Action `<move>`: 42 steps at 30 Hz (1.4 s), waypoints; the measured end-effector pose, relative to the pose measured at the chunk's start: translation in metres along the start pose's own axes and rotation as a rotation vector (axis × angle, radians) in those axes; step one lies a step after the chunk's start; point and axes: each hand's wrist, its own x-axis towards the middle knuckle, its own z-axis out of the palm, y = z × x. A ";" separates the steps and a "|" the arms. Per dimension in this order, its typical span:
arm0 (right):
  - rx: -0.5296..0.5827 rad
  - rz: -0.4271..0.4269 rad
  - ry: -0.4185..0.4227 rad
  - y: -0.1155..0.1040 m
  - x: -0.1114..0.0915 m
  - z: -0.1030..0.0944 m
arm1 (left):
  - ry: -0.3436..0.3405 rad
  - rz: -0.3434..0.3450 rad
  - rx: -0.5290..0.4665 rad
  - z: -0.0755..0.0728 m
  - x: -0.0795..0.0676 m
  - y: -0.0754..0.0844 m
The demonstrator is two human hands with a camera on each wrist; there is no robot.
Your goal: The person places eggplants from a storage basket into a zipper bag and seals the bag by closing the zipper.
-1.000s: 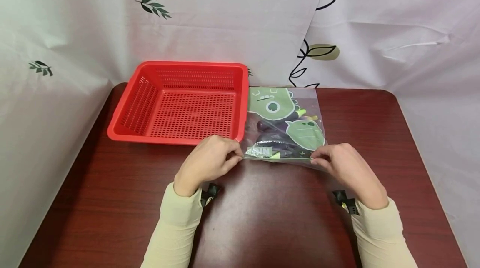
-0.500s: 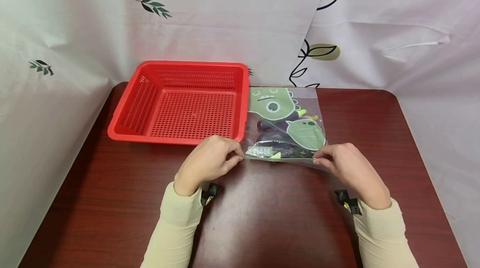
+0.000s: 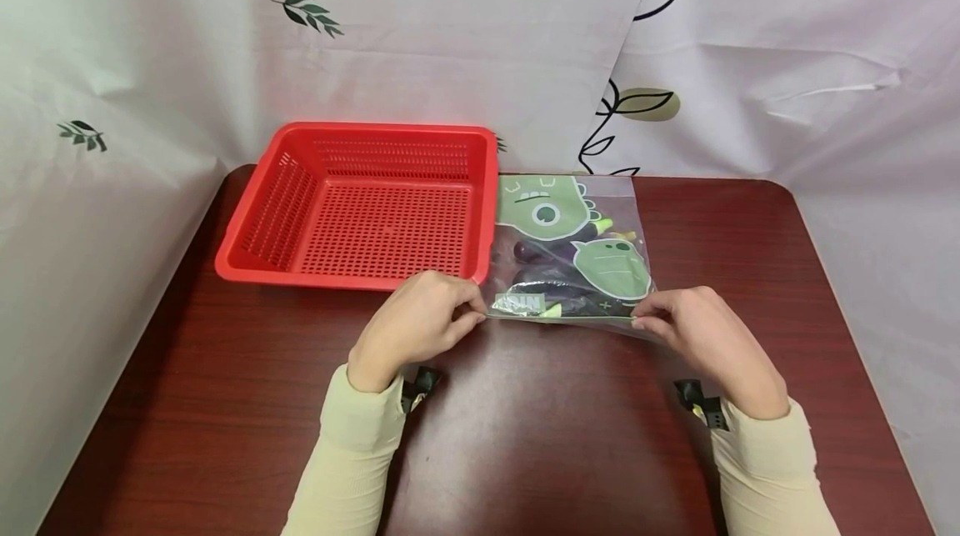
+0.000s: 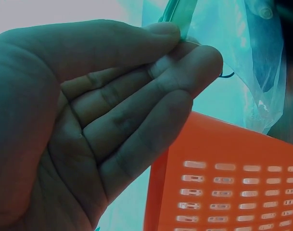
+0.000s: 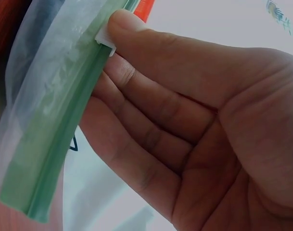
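Observation:
A clear zip bag [image 3: 613,269] with green cartoon prints lies flat on the table, its zipped edge toward me. Inside are dark purple eggplants [image 3: 551,276] with bright green stem ends, partly hidden by the prints. My left hand [image 3: 420,319] pinches the left end of that edge between thumb and forefinger. Near the bag's right corner, my right hand [image 3: 708,344] pinches the zip. In the right wrist view a small white slider [image 5: 106,41] shows between thumb and finger on the green zip strip [image 5: 64,125]. The left wrist view shows the left fingertips on the green strip [image 4: 179,14].
A red perforated plastic basket [image 3: 360,279] stands at the back left, against the bag's left side and just beyond my left hand. Dark red wood tabletop [image 3: 525,436] spreads in front. White patterned cloth [image 3: 450,36] hangs behind and at both sides.
My right hand has slid a little to the right along the zipped edge, toward the bag's right corner. The left hand, bag and basket have stayed put.

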 end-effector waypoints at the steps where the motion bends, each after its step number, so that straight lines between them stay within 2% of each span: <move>1: 0.002 0.002 -0.001 0.000 0.000 0.000 | 0.000 0.000 0.001 0.000 0.000 0.000; 42: -0.014 0.025 -0.002 0.007 -0.006 -0.007 | -0.009 0.006 -0.017 -0.001 -0.001 -0.001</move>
